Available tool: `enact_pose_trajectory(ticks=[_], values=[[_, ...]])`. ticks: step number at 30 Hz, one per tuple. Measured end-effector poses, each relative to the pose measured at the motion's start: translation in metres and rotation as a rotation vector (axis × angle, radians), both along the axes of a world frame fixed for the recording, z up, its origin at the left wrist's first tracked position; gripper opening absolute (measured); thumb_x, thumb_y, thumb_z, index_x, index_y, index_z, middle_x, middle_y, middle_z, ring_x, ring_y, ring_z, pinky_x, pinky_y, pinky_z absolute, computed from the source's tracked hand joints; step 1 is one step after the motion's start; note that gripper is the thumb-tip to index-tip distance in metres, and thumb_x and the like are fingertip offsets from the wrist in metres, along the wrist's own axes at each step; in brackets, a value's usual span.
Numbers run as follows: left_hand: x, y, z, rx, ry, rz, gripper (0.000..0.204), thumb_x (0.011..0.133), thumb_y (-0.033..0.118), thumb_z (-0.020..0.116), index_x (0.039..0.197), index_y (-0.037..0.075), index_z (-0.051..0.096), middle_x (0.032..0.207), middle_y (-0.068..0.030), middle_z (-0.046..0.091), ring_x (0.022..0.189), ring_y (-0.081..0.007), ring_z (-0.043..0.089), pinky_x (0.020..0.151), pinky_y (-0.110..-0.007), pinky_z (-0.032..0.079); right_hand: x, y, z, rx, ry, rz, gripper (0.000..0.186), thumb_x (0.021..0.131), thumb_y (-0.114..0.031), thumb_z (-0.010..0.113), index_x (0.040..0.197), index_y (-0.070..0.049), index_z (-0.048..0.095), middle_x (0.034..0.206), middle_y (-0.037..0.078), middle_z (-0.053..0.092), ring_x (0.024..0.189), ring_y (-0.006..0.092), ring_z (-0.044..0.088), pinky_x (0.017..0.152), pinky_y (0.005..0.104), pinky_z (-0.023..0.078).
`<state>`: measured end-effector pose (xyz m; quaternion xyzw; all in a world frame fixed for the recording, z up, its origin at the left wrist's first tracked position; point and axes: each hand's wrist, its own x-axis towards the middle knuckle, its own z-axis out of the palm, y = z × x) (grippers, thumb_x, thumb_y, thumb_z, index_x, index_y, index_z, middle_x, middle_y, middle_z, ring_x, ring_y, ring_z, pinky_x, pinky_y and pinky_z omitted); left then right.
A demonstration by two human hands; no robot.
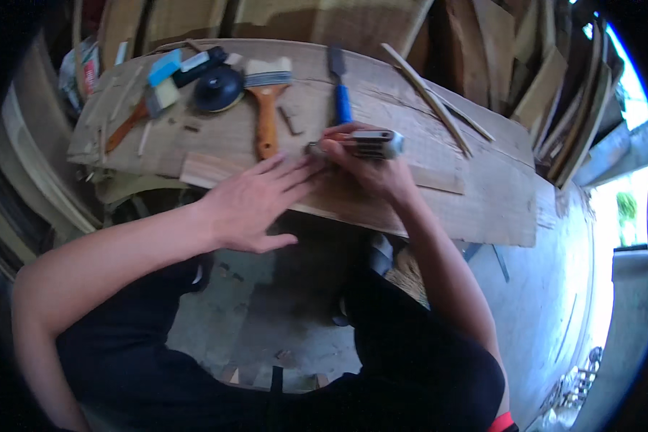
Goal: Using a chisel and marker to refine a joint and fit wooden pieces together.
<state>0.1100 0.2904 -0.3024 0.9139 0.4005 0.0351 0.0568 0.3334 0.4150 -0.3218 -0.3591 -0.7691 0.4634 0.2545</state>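
My left hand [255, 201] lies with fingers stretched over a thin wooden board [432, 180] at the front of a cardboard-covered worktop [500, 219]. My right hand [360, 162] is closed on a hand tool with a silver and black body [378, 144]; its tip sits beside my left fingertips, its exact kind unclear. Just behind my hands lie a wide wooden-handled paintbrush [266, 126] and a blue-handled flat metal tool [340, 101]. A small bent metal piece [290, 119] rests between them.
At the worktop's left are a round black pad [218, 90], a smaller brush [126, 129] and a blue block [164, 66]. Loose wooden strips [432, 101] lie at the right. Upright planks [536, 86] stand behind. My legs are below the front edge; a bright opening is at far right.
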Motion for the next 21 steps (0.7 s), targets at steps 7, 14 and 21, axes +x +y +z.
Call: enact_pose_trajectory(ticks=[7, 14, 21], values=[[0.007, 0.001, 0.008, -0.07, 0.089, 0.071, 0.088, 0.091, 0.042, 0.069, 0.158, 0.0, 0.029, 0.164, -0.0187, 0.031, 0.155, -0.0301, 0.026, 0.129, -0.048, 0.016, 0.006, -0.001, -0.006, 0.051, 0.086, 0.022, 0.036, 0.093, -0.037, 0.078, 0.115, -0.009, 0.074, 0.104, 0.008, 0.077, 0.097, 0.0156, 0.072, 0.086, 0.032, 0.058], [0.01, 0.002, 0.012, -0.083, 0.065, 0.068, 0.088, 0.09, 0.041, 0.071, 0.157, 0.0, 0.031, 0.163, -0.0183, 0.032, 0.155, -0.0304, 0.026, 0.129, -0.048, 0.017, 0.006, -0.001, -0.003, -0.009, 0.141, 0.056, 0.038, 0.093, -0.038, 0.078, 0.117, -0.009, 0.073, 0.103, 0.008, 0.077, 0.095, 0.0163, 0.073, 0.084, 0.033, 0.06], [0.009, 0.003, 0.015, -0.131, 0.128, 0.084, 0.087, 0.091, 0.04, 0.07, 0.157, 0.001, 0.031, 0.163, -0.021, 0.031, 0.154, -0.0335, 0.027, 0.128, -0.051, 0.017, 0.002, -0.005, -0.002, 0.022, 0.177, 0.025, 0.03, 0.094, -0.033, 0.076, 0.109, -0.007, 0.075, 0.094, 0.01, 0.077, 0.085, 0.0184, 0.074, 0.076, 0.0324, 0.059]])
